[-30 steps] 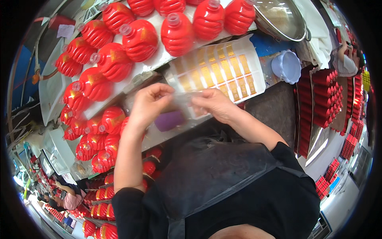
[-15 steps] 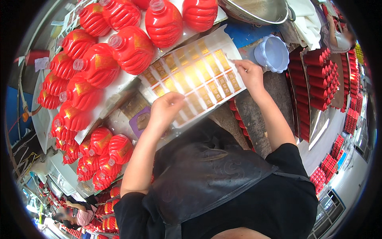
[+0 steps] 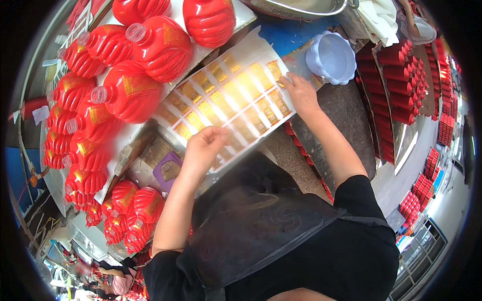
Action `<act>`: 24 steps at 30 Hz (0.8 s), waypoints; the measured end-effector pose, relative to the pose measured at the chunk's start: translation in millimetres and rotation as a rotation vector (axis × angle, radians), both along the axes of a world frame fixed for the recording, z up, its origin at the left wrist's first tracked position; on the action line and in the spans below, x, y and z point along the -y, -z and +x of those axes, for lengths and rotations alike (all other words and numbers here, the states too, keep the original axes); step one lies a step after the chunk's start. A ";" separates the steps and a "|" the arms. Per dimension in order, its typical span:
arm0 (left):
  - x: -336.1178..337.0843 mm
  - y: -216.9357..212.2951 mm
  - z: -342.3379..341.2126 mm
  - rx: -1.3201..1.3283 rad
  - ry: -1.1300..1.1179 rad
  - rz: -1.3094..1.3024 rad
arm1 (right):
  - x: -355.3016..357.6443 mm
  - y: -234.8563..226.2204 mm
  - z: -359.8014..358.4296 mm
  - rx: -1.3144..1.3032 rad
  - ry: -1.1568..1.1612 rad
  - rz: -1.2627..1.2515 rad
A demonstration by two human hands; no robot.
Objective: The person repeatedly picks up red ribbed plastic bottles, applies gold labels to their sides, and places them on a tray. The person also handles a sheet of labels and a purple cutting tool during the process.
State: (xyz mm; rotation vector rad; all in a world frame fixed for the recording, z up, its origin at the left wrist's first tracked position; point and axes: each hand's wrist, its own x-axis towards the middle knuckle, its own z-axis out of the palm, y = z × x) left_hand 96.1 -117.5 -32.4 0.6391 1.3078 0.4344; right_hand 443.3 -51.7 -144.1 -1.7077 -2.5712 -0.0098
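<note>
A white backing sheet with rows of shiny gold labels (image 3: 246,95) lies tilted in front of me. My right hand (image 3: 299,93) is at its right edge, thumb and fingertips pinched on the sheet beside an end label. My left hand (image 3: 203,150) is over the sheet's near left part, its fingers drawn together; what they hold, if anything, cannot be made out. Glare whitens the sheet's middle. To the left stand several red, ribbed bottles (image 3: 133,93) with clear necks and gold labels on their fronts.
A scalloped pale blue bowl (image 3: 331,57) stands beyond my right hand. Farther off is a metal basin (image 3: 296,7). A purple item (image 3: 167,172) lies near my left forearm. Stacked red pieces (image 3: 401,83) fill racks at the right. Other people (image 3: 420,30) are in the background.
My view has turned, so bottles, sheet and bowl appear farther left. My left hand has shifted slightly nearer me over the sheet. My right hand stays at the sheet's right edge.
</note>
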 end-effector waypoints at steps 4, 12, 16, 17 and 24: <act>-3.1 5.5 10.0 0.002 0.019 0.013 | -0.8 -2.2 -1.0 -0.052 0.008 0.001; -5.5 13.1 22.6 0.004 0.057 0.028 | -2.8 -4.8 -14.3 -0.104 0.088 -0.074; 2.0 17.8 30.2 0.020 0.082 0.018 | -7.2 -11.9 -27.2 -0.194 0.416 -0.351; 4.8 19.6 31.9 0.030 0.090 0.010 | -11.6 -12.6 -28.6 -0.335 0.539 -0.432; 23.5 34.3 33.5 0.039 0.165 -0.028 | -39.6 -7.0 -28.3 -1.462 1.048 -0.816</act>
